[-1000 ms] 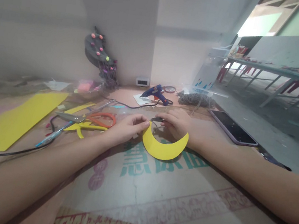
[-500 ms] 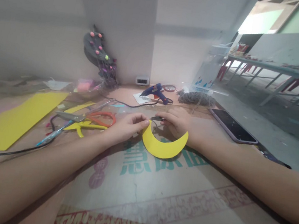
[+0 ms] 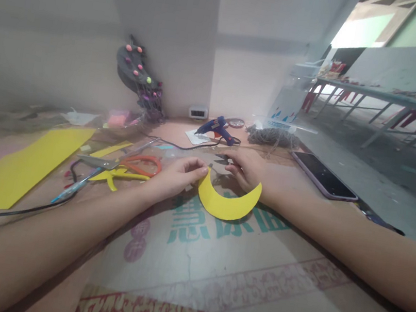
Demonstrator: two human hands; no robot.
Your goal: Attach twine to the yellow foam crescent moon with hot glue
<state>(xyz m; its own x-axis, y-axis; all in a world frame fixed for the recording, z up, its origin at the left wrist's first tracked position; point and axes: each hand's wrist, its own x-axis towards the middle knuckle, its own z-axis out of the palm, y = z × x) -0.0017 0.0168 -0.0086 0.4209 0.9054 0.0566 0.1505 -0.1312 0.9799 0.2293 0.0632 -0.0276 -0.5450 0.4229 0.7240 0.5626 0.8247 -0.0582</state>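
Observation:
A yellow crescent point(image 3: 225, 208), cut from a thin sheet, is pinched at its left tip by my left hand point(image 3: 186, 171). My right hand point(image 3: 247, 169) is closed around small dark-bladed scissors point(image 3: 223, 160), whose handles are mostly hidden by the fingers. The blades stand apart and point left, just above the pinched tip. A small dark bit shows at that tip, too small to make out. The crescent's right tip lies in front of my right wrist.
Left are a yellow sheet point(image 3: 30, 166), orange-handled scissors point(image 3: 144, 164) and yellow scraps. Behind stand a blue glue gun point(image 3: 218, 128), a small digital clock point(image 3: 198, 112), grey yarn point(image 3: 273, 136) and a decorated grey crescent point(image 3: 135, 69). A phone point(image 3: 324, 176) lies right, on the table's edge.
The scissor blades have opened and shifted slightly up, away from the crescent's left tip. My left hand and the crescent have hardly moved.

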